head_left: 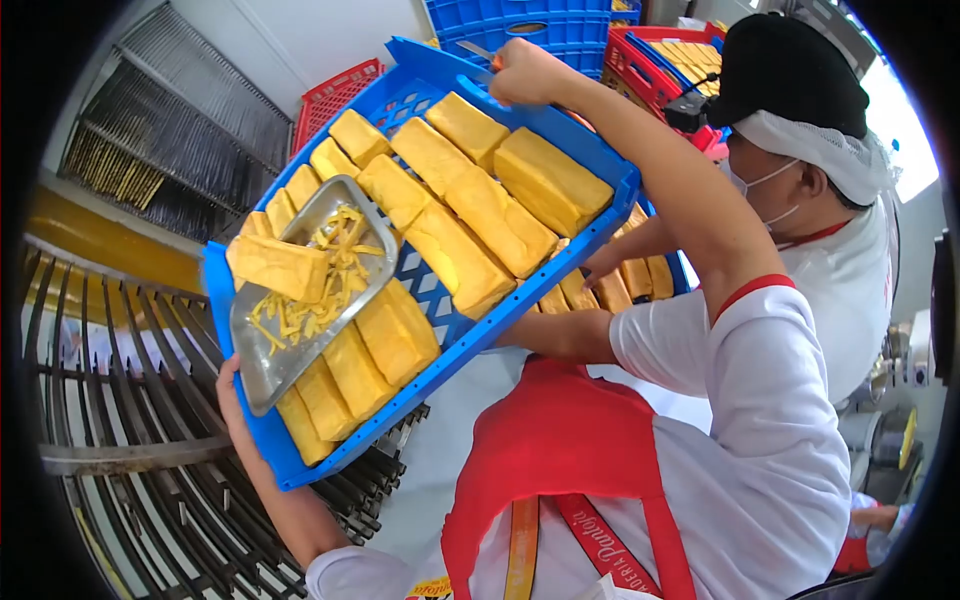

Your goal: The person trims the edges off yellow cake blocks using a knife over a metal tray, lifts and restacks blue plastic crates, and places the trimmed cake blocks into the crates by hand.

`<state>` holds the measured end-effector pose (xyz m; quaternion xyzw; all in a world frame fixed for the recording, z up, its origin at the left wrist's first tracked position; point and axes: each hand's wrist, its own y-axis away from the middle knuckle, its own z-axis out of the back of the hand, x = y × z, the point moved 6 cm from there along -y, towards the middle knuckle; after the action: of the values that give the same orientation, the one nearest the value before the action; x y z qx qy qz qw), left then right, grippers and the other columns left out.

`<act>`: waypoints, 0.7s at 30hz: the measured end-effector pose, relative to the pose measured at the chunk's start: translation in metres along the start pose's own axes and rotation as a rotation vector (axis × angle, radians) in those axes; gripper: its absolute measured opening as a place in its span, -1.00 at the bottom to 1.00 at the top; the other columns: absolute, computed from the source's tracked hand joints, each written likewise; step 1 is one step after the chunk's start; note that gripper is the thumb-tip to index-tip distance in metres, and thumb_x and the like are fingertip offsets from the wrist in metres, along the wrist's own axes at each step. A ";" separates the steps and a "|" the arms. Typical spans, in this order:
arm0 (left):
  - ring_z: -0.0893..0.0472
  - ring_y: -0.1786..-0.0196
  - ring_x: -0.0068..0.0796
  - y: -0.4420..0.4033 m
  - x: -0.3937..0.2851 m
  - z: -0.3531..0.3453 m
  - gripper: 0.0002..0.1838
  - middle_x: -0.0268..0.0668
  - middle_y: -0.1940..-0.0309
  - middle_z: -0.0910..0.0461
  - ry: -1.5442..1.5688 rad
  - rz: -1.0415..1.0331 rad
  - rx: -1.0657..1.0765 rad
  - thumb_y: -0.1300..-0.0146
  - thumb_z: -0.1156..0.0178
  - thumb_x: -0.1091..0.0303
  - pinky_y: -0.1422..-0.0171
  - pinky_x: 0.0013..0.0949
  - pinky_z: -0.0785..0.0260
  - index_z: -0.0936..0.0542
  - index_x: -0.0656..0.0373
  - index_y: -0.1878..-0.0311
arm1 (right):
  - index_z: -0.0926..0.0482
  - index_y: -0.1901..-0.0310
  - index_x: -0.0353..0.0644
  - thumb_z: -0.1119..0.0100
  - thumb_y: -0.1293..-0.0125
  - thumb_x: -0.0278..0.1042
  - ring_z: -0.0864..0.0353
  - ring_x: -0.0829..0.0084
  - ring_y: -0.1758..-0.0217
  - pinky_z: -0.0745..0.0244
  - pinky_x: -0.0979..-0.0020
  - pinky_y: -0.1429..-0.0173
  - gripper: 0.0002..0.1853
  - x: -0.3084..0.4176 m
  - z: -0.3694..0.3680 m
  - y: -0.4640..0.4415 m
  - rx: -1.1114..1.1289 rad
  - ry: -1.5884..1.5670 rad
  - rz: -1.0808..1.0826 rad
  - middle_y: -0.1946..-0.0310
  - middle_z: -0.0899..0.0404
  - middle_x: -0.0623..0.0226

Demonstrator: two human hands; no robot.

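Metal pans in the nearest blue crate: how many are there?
1: the metal pan in the left half of the blue crate, holding yellow strips. Any beneath it would be hidden.

One blue lattice-bottomed plastic crate (622, 195) holds at least thirteen golden-yellow rectangular loaves (500, 222): six toward its right, three below the pan and at least four along its left side, where some are partly hidden. There is one shallow silver metal pan (268, 372), with one more golden loaf (285, 270) in it; the thin yellow strips (347, 262) there are too tangled to count. At least four further loaves (612, 292) show beyond the crate. The person has one left hand (229, 388), one right hand (530, 73) and one thin grey metal blade (474, 48). One black-capped co-worker (835, 270) stands alongside. At least two red plastic crates (335, 92) appear.
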<state>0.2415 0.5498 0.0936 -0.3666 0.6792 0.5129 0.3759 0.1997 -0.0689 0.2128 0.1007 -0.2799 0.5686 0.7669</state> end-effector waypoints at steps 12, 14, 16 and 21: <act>-0.68 0.07 -0.28 -0.022 0.005 -0.002 -0.52 -0.16 0.04 -0.69 -0.273 0.206 -0.207 -0.14 -0.37 0.15 -0.02 -0.21 -0.52 -0.65 0.28 -0.05 | -0.67 0.22 -0.29 -0.17 0.06 -0.32 -0.70 -0.07 0.10 -0.57 0.09 0.00 -0.66 0.019 0.013 0.006 0.057 -0.009 -0.094 0.25 -0.69 -0.13; -0.68 0.09 -0.30 -0.029 0.007 0.006 -0.51 -0.15 0.02 -0.69 -0.423 0.213 -0.270 -0.11 -0.39 0.17 -0.01 -0.23 -0.51 -0.68 0.33 -0.02 | -0.68 0.19 -0.28 -0.18 0.06 -0.32 -0.70 -0.06 0.09 -0.56 0.10 -0.03 -0.64 0.029 0.020 0.007 0.112 -0.004 -0.109 0.23 -0.69 -0.12; -0.67 0.11 -0.33 -0.035 0.010 0.018 -0.51 -0.15 0.09 -0.70 -0.602 0.201 -0.354 -0.09 -0.40 0.13 0.02 -0.25 -0.48 -0.70 0.37 0.05 | -0.69 0.15 -0.25 -0.17 0.07 -0.32 -0.70 -0.05 0.07 -0.57 0.11 -0.05 -0.61 0.037 0.025 0.011 0.103 0.004 -0.140 0.20 -0.70 -0.10; -0.65 0.05 -0.33 -0.076 0.044 0.041 -0.49 -0.18 0.06 -0.68 -0.378 0.199 -0.216 -0.13 -0.38 0.12 -0.04 -0.26 -0.48 -0.68 0.38 0.00 | -0.70 0.15 -0.17 -0.17 0.06 -0.32 -0.70 -0.01 0.05 -0.58 0.10 -0.09 -0.63 0.043 0.019 0.029 0.047 0.061 -0.085 0.15 -0.70 -0.06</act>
<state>0.2944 0.5695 0.0150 -0.2335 0.5706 0.6766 0.4026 0.1754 -0.0336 0.2469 0.1130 -0.2385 0.5448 0.7960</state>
